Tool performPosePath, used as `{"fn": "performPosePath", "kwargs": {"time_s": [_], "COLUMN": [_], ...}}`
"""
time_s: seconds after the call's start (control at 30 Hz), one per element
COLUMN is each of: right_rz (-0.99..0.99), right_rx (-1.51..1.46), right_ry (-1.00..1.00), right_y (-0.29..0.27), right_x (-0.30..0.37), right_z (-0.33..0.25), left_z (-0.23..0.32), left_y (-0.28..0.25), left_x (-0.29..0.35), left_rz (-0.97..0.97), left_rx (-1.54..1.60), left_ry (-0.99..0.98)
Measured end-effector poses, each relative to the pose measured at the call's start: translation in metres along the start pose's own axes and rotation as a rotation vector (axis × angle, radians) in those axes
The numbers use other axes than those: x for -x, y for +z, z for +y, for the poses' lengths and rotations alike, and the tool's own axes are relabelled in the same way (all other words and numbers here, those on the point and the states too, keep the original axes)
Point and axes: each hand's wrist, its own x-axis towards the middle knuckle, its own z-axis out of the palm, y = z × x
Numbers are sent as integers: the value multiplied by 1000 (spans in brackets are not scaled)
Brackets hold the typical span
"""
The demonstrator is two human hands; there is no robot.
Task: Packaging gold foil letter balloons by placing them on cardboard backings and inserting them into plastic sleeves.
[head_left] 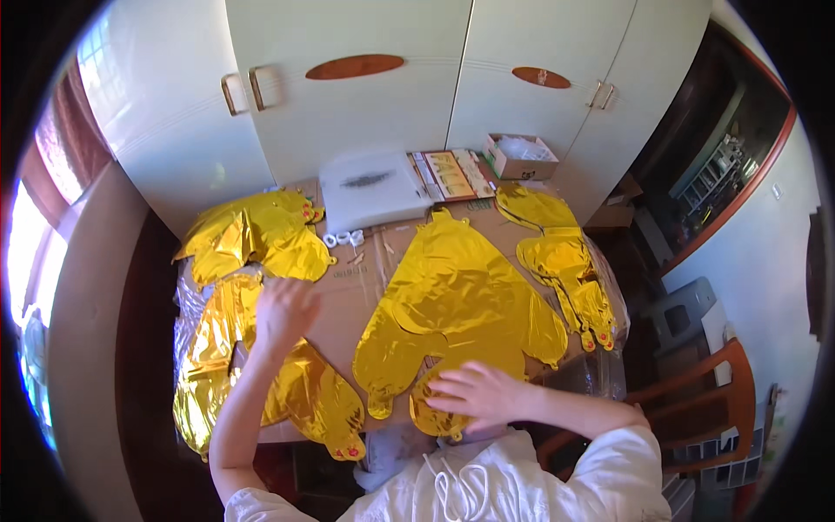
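Observation:
A large flat gold foil balloon (452,283) lies in the middle of the cardboard-covered table. My right hand (481,393) is over its near lobe with fingers spread; whether they touch the foil I cannot tell. My left hand (285,311) is above the left side of the table, between the gold foil balloons there, its fingers smeared by motion. One gold balloon (252,230) lies at the far left, crumpled. Another gold balloon (313,391) stretches below my left forearm, partly hidden by it. A further gold balloon (561,261) lies folded along the right side.
At the back are a white flat box (374,193), a printed board (452,176) and a carton with clear plastic inside (524,158). Small white rolls (344,238) lie near the white box. White cupboards (348,113) rise behind the table; a wooden chair (739,400) stands at right.

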Motion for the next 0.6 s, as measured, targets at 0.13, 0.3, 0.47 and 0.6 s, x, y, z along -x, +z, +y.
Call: {"fn": "performPosePath", "kwargs": {"time_s": [0.13, 0.3, 0.47, 0.6], "right_rz": [296, 609, 674, 638], "right_rx": [219, -527, -1230, -1255], "right_ry": [36, 596, 861, 860], "right_y": [64, 80, 104, 122], "right_x": [51, 54, 52, 53], "right_z": [-19, -9, 17, 22], "left_z": [77, 113, 143, 174], "left_y": [-12, -7, -1, 4], "left_x": [23, 48, 57, 49], "left_rz": [-194, -312, -303, -263], "left_rx": [142, 413, 588, 452], "left_ry": [104, 45, -91, 110]}}
